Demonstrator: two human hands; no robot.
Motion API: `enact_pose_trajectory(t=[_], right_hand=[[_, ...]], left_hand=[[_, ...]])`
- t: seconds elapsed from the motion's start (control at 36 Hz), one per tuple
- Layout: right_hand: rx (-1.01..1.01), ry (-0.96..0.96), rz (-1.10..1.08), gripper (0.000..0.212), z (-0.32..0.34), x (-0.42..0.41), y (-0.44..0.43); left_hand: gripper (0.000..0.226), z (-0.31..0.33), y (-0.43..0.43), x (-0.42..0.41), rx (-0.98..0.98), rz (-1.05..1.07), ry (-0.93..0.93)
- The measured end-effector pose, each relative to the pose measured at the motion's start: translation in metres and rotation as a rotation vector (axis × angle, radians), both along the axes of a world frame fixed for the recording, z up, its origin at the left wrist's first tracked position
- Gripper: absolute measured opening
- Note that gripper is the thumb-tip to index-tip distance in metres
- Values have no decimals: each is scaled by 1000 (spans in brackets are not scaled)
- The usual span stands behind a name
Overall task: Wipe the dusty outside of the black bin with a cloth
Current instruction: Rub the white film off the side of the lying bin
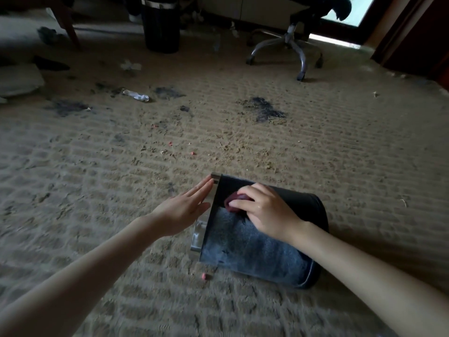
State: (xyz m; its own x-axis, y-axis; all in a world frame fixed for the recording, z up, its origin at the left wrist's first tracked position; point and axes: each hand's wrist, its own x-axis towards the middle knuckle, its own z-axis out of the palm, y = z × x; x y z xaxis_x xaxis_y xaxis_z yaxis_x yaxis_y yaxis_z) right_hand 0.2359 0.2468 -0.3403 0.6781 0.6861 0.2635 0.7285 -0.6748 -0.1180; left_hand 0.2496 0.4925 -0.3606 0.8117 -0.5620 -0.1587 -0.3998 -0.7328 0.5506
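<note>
A black bin (255, 249) lies on its side on the carpet, its metal-banded rim to the left. The near part of its wall is grey with dust; the far strip looks darker. My right hand (264, 210) grips a bunched dark red cloth (234, 200) and presses it on the bin's upper side near the rim. My left hand (187, 205) rests with straight fingers against the metal rim band (206, 215), steadying the bin.
Beige carpet (243, 147) carries dark stains, small pink scraps and crumpled wrappers (136, 95). A second black bin (160, 27) stands at the back, beside an office chair base (289, 45). A wooden chair leg is at the far left, a dark doorframe at the right.
</note>
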Motion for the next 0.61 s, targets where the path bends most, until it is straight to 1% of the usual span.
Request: enact_pose_trajectory(t=[0.08,0.22,0.33,0.39,0.44,0.53,0.61], right_hand=[[-14,-14,-51,40,1,-10,-34],[-91,-62,-146,44,10,-37,-98],[-155,-33,-206,47,21,-40,-122],[-159,-44,-190,43,27,-33,-113],[-105,-59,-150,40,29,-23,-90],[-31,-95,-48,38,26,-7,-36],[-28,-113,47,35,21,7,17]], left_hand=[[58,0,1,0,20,-2,-9],[57,-2,3,-1,31,-13,-15],[57,-5,3,2,21,-18,-9],[57,-6,2,5,32,-3,-3],[56,-7,-1,6,39,20,1],[56,-6,-5,6,42,50,-12],[55,-11,-7,6,-12,78,-31]])
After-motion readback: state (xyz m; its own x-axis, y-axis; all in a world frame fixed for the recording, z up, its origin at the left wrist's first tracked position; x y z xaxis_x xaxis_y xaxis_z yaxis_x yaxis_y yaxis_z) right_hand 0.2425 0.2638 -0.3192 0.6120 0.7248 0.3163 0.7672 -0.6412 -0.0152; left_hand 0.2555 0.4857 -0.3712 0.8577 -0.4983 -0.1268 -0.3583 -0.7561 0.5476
